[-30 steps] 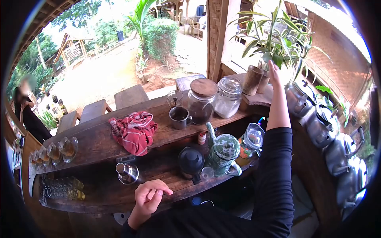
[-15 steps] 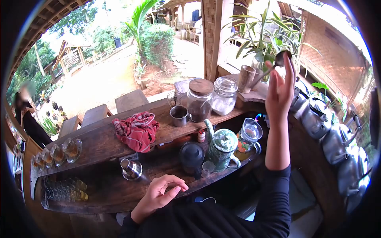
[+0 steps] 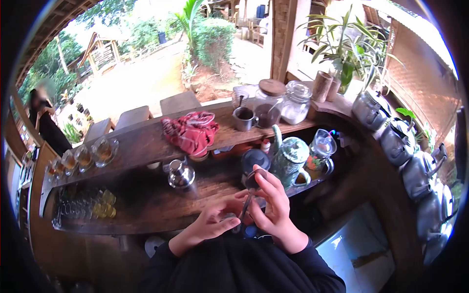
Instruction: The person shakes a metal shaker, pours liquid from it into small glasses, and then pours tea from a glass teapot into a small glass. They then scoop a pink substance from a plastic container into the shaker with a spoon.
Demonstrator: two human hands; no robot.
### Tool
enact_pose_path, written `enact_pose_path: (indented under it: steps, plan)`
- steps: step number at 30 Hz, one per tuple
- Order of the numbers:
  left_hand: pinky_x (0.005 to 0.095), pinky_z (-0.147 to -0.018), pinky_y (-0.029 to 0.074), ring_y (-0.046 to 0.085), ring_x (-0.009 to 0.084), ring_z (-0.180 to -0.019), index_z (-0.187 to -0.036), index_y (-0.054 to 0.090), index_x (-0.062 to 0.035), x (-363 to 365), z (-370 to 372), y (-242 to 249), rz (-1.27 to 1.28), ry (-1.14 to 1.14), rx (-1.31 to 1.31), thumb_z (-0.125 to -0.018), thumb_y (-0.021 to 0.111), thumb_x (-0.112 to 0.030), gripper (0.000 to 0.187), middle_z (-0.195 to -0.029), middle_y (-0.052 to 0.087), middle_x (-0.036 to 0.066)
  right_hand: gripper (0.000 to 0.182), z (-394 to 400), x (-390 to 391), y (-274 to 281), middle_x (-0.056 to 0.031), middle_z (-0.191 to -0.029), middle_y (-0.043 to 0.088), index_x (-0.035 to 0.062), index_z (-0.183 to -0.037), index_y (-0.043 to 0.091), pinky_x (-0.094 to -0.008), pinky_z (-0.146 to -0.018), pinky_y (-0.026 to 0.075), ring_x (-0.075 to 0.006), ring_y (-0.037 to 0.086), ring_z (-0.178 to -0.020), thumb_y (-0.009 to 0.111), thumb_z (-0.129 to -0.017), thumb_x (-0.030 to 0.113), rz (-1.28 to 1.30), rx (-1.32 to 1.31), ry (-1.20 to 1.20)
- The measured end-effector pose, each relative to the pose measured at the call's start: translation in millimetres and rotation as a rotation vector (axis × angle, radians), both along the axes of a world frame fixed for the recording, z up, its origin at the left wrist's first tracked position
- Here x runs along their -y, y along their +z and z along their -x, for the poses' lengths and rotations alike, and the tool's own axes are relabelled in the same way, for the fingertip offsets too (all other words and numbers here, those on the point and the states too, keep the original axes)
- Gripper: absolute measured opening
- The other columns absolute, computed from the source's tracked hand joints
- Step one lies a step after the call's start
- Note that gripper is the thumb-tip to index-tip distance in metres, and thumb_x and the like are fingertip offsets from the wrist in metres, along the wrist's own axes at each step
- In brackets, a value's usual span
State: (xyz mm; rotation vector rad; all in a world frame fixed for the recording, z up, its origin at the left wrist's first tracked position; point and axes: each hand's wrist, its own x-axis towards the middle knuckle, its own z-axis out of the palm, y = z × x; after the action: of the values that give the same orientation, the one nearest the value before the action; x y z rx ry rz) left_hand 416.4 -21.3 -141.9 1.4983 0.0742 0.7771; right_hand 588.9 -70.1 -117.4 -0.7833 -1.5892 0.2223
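A dark long-handled spoon (image 3: pixel 246 202) stands slanted between my hands, its round bowl at the top. My right hand (image 3: pixel 274 211) is closed on it, with the fingers along the bowl and upper handle. My left hand (image 3: pixel 211 223) is beside the lower handle, thumb and curved fingers apart; whether its fingertips touch the handle is unclear. Just beyond my hands are a dark lidded container (image 3: pixel 255 158), partly hidden, and a green-and-white patterned pot (image 3: pixel 291 158). A shiny metal shaker (image 3: pixel 181 175) is on the lower wooden counter (image 3: pixel 141 207).
On the upper ledge lie a red cloth (image 3: pixel 191 133), a metal mug (image 3: pixel 244 118), a wooden-lidded jar (image 3: pixel 267 105) and a glass jar (image 3: pixel 296 102). Several kettles (image 3: pixel 398 141) line the right side. Glasses (image 3: pixel 103 150) stand left. A person (image 3: pixel 49 124) is at far left.
My right hand has come down from the upper right with the spoon to beside my left hand. My left hand has moved slightly right. The view has shifted, so the counter items appear higher and further right.
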Motion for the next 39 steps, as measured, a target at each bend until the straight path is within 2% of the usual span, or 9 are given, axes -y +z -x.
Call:
enact_pose_path:
  steps: [2,8,13,14,16,19,31,35,39]
  plan:
    - [0.0260,-0.078,0.050,0.063,0.0136,-0.086,-0.112,0.056,0.0046,6.3,11.7,2.8,-0.090,0.022,0.001,-0.095,0.054,-0.016,0.027,-0.096,0.067,0.011,0.061,11.6,-4.2,-4.8,-0.0225,-0.142,0.033,0.0015,-0.137,0.040,-0.0365,-0.083,0.056,-0.0299,0.051,-0.119,0.049,-0.079,-0.016,0.006,0.059,0.050]
    - [0.0276,-0.063,0.053,0.066,0.0173,-0.069,-0.103,0.059,0.0060,24.9,54.2,0.0,0.119,0.152,-0.154,-0.099,0.046,-0.017,0.027,-0.081,0.067,0.013,0.054,58.5,-10.3,-11.8,-0.0243,-0.137,0.040,0.0026,-0.134,0.044,-0.0300,-0.075,0.055,-0.0270,0.058,-0.110,0.049,-0.083,-0.013,0.143,-0.097,0.274]
    - [0.0271,-0.060,0.053,0.065,0.0172,-0.066,-0.097,0.060,0.0063,30.7,97.5,4.4,0.061,0.307,-0.091,-0.099,0.046,-0.018,0.027,-0.078,0.067,0.014,0.071,107.9,-10.6,-10.7,-0.0161,-0.106,0.058,0.0059,-0.146,0.008,-0.0283,-0.060,0.053,-0.0173,0.064,-0.074,0.052,-0.091,-0.001,0.396,-0.307,0.554]
    - [0.0269,-0.059,0.052,0.065,0.0173,-0.065,-0.096,0.060,0.0064,31.5,107.3,4.8,0.027,0.352,-0.057,-0.099,0.046,-0.018,0.028,-0.078,0.067,0.014,0.053,121.1,-7.5,0.0,-0.0125,-0.098,0.060,0.0032,-0.141,0.029,-0.0251,-0.052,0.050,-0.0149,0.064,-0.066,0.051,-0.093,0.003,0.576,-0.415,0.642]
    - [0.0263,-0.057,0.051,0.065,0.0173,-0.064,-0.094,0.060,0.0067,34.2,129.1,1.9,0.041,0.417,-0.020,-0.098,0.047,-0.016,0.027,-0.078,0.066,0.014,0.029,133.9,-23.5,-1.6,-0.0114,-0.093,0.063,-0.0001,-0.124,0.053,-0.0226,-0.046,0.046,-0.0119,0.062,-0.056,0.049,-0.096,0.007,0.631,-0.054,0.775]
    - [0.0261,-0.056,0.051,0.065,0.0174,-0.061,-0.095,0.059,0.0073,40.0,172.5,-0.7,-0.048,0.521,-0.001,-0.097,0.047,-0.011,0.022,-0.078,0.066,0.013,0.022,182.5,-24.9,1.5,-0.0103,-0.085,0.064,-0.0028,-0.104,0.064,-0.0205,-0.046,0.045,-0.0101,0.061,-0.052,0.048,-0.097,0.010,0.655,-0.103,0.796]
    - [0.0230,-0.064,0.051,0.067,0.0138,-0.070,-0.102,0.064,0.0026,56.4,366.0,-11.3,-0.190,0.846,-0.244,-0.092,0.057,-0.009,0.017,-0.079,0.070,0.010,0.025,376.3,-43.3,-1.7,-0.0186,-0.093,0.068,-0.0041,-0.089,0.062,-0.0260,-0.055,0.052,-0.0182,0.066,-0.071,0.049,-0.097,0.016,0.486,-0.124,0.825]
    - [0.0230,-0.063,0.050,0.066,0.0094,-0.072,-0.106,0.063,0.0020,56.2,400.2,-9.1,-0.073,0.942,-0.105,-0.089,0.060,-0.007,0.019,-0.080,0.070,0.008,0.020,421.4,-45.6,-19.7,-0.0159,-0.096,0.068,-0.0046,-0.093,0.061,-0.0238,-0.062,0.050,-0.0122,0.062,-0.069,0.047,-0.097,0.009,0.460,-0.168,0.883]
    - [0.0216,-0.064,0.049,0.063,0.0070,-0.073,-0.112,0.061,0.0026,48.3,436.7,-24.2,-0.185,0.970,-0.162,-0.090,0.058,-0.005,0.023,-0.077,0.068,0.007,0.019,458.1,-48.1,-14.4,-0.0157,-0.098,0.066,-0.0045,-0.096,0.061,-0.0293,-0.072,0.050,-0.0212,0.063,-0.086,0.049,-0.096,0.009,0.344,-0.079,0.909]
